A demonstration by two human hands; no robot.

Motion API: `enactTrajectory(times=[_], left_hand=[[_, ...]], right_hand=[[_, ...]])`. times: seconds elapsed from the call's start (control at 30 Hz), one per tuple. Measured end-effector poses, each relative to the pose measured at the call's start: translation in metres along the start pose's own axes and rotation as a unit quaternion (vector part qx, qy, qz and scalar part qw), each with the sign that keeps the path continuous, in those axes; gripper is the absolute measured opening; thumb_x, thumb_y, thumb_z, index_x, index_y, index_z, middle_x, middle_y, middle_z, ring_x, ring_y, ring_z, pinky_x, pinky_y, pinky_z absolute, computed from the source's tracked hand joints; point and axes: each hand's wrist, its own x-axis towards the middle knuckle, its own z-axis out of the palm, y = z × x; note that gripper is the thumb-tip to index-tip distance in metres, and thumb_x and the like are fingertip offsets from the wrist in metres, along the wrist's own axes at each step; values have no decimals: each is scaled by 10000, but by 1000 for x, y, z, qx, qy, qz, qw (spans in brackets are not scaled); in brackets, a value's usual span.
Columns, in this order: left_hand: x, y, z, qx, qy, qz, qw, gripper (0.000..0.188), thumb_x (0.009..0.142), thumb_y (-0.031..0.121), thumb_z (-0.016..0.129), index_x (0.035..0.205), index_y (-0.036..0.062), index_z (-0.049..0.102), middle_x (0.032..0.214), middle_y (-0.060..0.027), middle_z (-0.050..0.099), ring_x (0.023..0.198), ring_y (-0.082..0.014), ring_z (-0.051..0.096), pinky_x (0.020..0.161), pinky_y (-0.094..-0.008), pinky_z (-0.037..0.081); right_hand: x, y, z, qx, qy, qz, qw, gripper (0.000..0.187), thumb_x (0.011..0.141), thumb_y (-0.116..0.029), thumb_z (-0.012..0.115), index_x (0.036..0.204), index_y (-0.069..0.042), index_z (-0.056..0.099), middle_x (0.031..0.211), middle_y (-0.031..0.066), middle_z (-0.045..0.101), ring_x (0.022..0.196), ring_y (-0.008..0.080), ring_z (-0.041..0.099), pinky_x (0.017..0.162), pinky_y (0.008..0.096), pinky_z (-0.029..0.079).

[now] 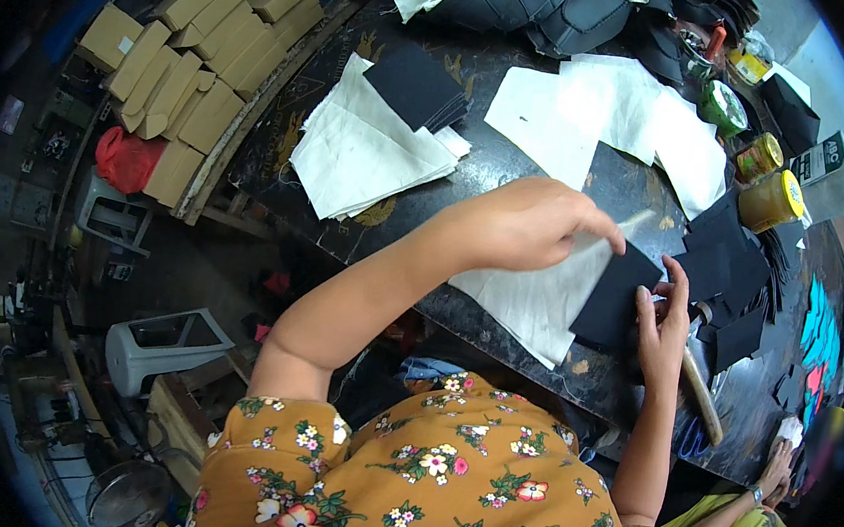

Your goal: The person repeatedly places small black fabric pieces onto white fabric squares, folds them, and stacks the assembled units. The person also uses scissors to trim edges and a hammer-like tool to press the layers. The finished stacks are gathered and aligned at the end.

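Near the table's front edge, a white cloth piece lies with a black rectangular piece over its right side. My left hand reaches across from the left, its fingers closed at the cloth's upper corner, beside the black piece's top edge. That corner is blurred, and part of the grip is hidden. On the other side, my right hand pinches the right edge of the black piece between thumb and fingers. A wooden-handled hammer lies just right of my right hand.
A stack of white cloth bears black pieces at the left. More white cloth is spread farther back. Jars and loose black pieces crowd the right. Cardboard boxes stand far left. Another person's hand is at lower right.
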Motion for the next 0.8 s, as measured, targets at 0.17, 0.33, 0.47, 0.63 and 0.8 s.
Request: enactTrajectory(times=[0.17,0.33,0.47,0.63,0.8], left_hand=[[-80,17,-87,-25,132,57,989,532,857,-70,599,1356,47,743,1362,-152,745,1290,-291,692,1168,-442,491],[-159,-47,-160,-102,296,-114,943,527,898,-4,655,1423,26,690,1429,-87,711,1318,-174,647,1151,-333,484],[-191,-127,-150,-35,300,-306,903,526,937,155,749,1454,95,673,1471,-160,660,1329,-283,635,1156,-392,468],[-153,-167,-85,262,425,-165,851,764,988,552,716,1607,155,509,1671,-279,414,1528,-475,411,1251,-549,328],[-106,-140,-56,324,371,-213,844,802,1013,640,613,1651,178,460,1729,-246,343,1615,-464,267,1279,-657,184]], right_hand=[[2,4,-2,117,-13,9,993,557,1102,-171,611,1625,-89,438,1068,49,585,885,108,578,785,281,560],[2,5,0,108,-14,6,994,550,1091,-162,627,1610,-88,457,1067,47,597,893,104,583,784,277,547],[-1,3,4,61,-10,-16,998,523,1040,-82,676,1540,-63,521,1016,27,618,867,104,580,782,277,511],[-9,-6,12,-129,19,-94,987,454,895,-91,813,1330,-86,684,1049,114,636,841,249,646,792,370,550],[-15,-17,10,-196,12,-163,967,440,884,-137,818,1303,-87,693,1140,155,642,1049,375,658,898,448,543]])
